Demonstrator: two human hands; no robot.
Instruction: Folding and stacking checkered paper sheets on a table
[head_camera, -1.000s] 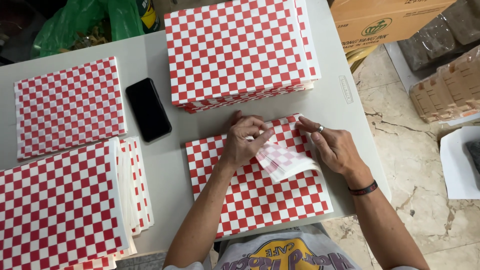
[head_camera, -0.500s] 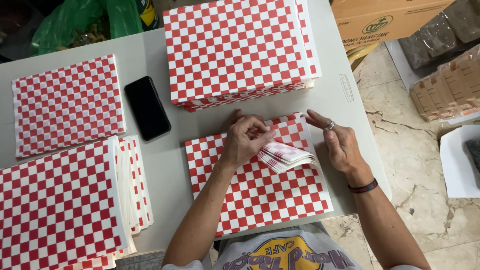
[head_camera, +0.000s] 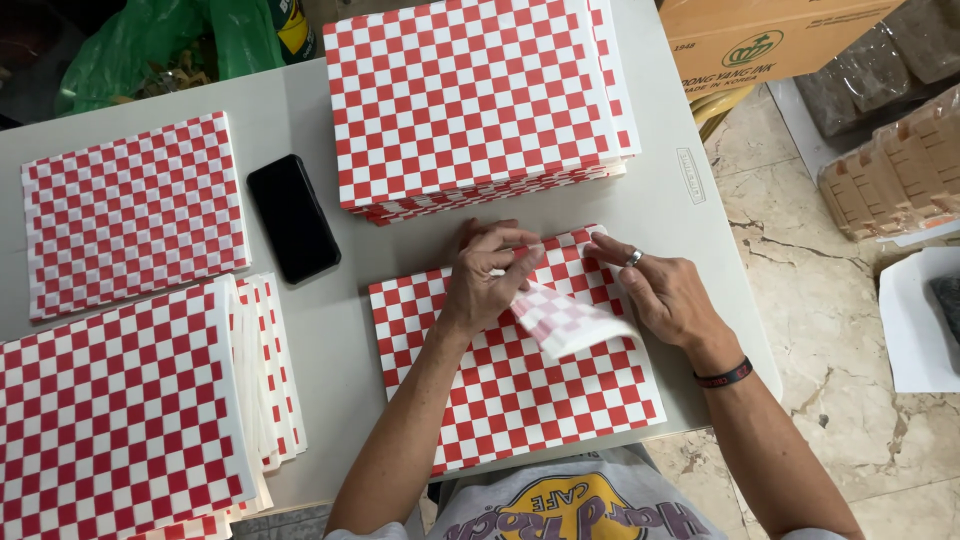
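Note:
A stack of red-and-white checkered paper sheets (head_camera: 520, 390) lies on the table right in front of me. My left hand (head_camera: 485, 275) pinches the upper corner of the top sheets and curls a bent-over flap (head_camera: 570, 322) of paper toward the right. My right hand (head_camera: 665, 295), with a ring and a dark wristband, rests flat with spread fingers on the stack's upper right part, its fingers touching the lifted flap.
A tall pile of checkered sheets (head_camera: 475, 100) stands at the back, another pile (head_camera: 125, 420) at the near left, a thin one (head_camera: 135, 215) at the far left. A black phone (head_camera: 292, 217) lies between them. Cardboard box (head_camera: 770, 40) and floor are to the right.
The lifted flap has been rolled further over and now lies lower and more to the right. My right hand has slid slightly onto the flap's edge.

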